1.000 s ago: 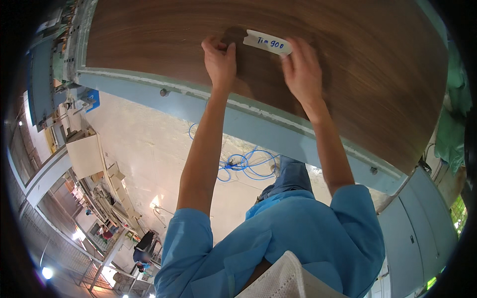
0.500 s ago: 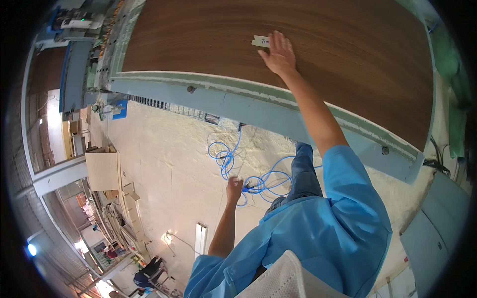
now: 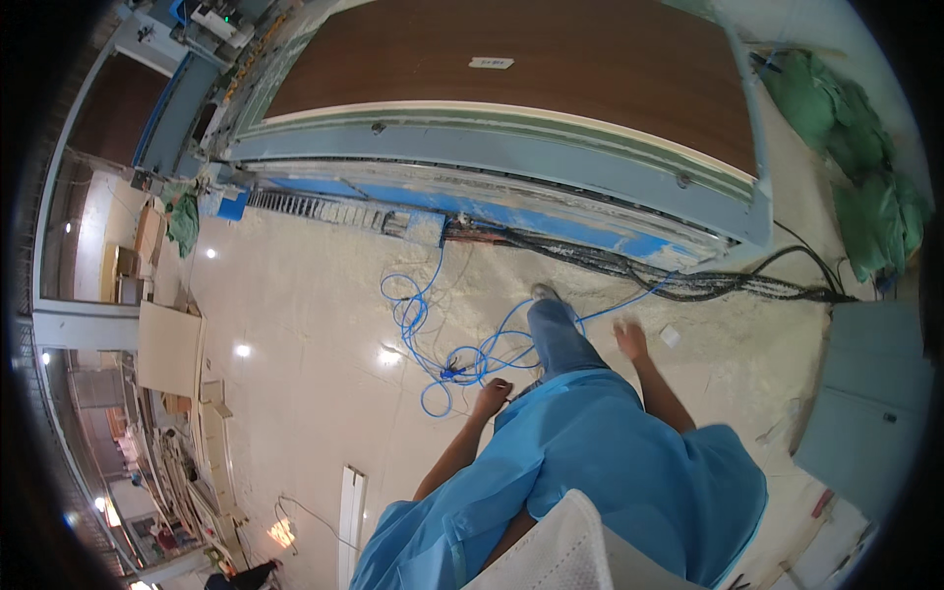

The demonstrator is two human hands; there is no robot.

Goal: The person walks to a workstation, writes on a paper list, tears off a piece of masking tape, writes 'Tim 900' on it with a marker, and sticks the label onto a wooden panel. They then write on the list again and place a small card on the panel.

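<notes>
Dusty pale floor (image 3: 295,315) filled most of the view, with the long machine counter (image 3: 551,167) now far up at the top edge, much further off than it had been half a second before. On its brown wood-grain panel (image 3: 590,69) lay the small white label (image 3: 491,63), alone and untouched, well apart from both hands; a second earlier both hands had been pressing on it, and half a second earlier the right one was still flat beside it. The right hand (image 3: 631,341) had since come off the panel and hung low at the person's side, blurred, fingers loosely open and holding nothing. The left hand (image 3: 491,396) also hung down, by the blue-trousered leg (image 3: 559,334), loosely curled and empty as far as could be told, much where it had been in the frame before. Just left of it a tangle of blue cable (image 3: 442,344) lay coiled on the floor, running up toward the base of the counter, where black cables (image 3: 688,280) trailed off to the right. A heap of green cloth (image 3: 855,157) sat at the far right beyond the counter's end, and a grey cabinet (image 3: 870,393) stood below it.
</notes>
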